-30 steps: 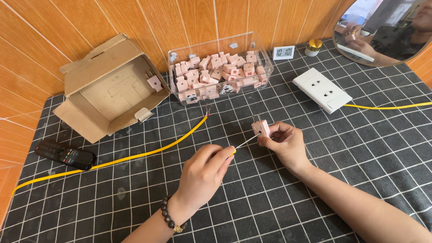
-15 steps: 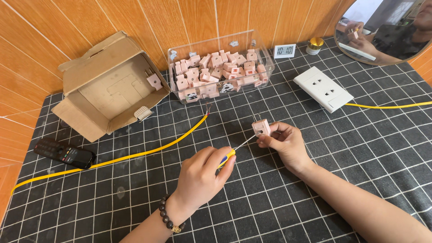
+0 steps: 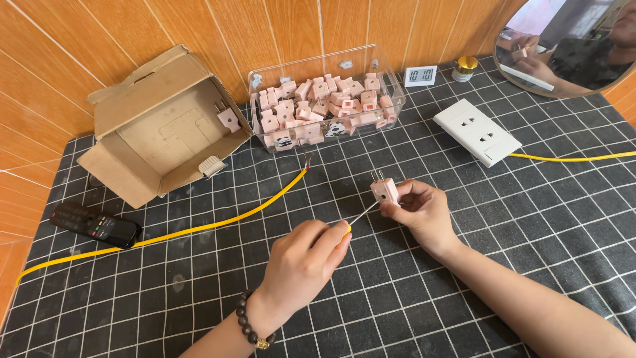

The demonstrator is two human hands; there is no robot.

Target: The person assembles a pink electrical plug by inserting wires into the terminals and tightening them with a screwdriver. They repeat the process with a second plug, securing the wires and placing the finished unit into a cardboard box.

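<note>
My right hand point(image 3: 425, 211) pinches a small pink plug point(image 3: 384, 190), prongs pointing up, a little above the dark gridded mat point(image 3: 543, 219). My left hand point(image 3: 301, 262) grips a yellow-handled screwdriver point(image 3: 361, 215), and its thin shaft reaches up to the side of the plug. A yellow cable point(image 3: 199, 225) with a bared end lies just beyond my hands. Its tip points toward a clear plastic box point(image 3: 328, 106) full of several pink plugs.
An open cardboard box point(image 3: 159, 126) lies on its side at the back left with a pink plug and a white part inside. A black remote point(image 3: 96, 225) is at the left. At the right are a white wall socket point(image 3: 477, 131) on a yellow cable and a round mirror point(image 3: 563, 46).
Both hands stay nearly in place. The plug has turned slightly in my right hand, and the screwdriver tip remains against it.
</note>
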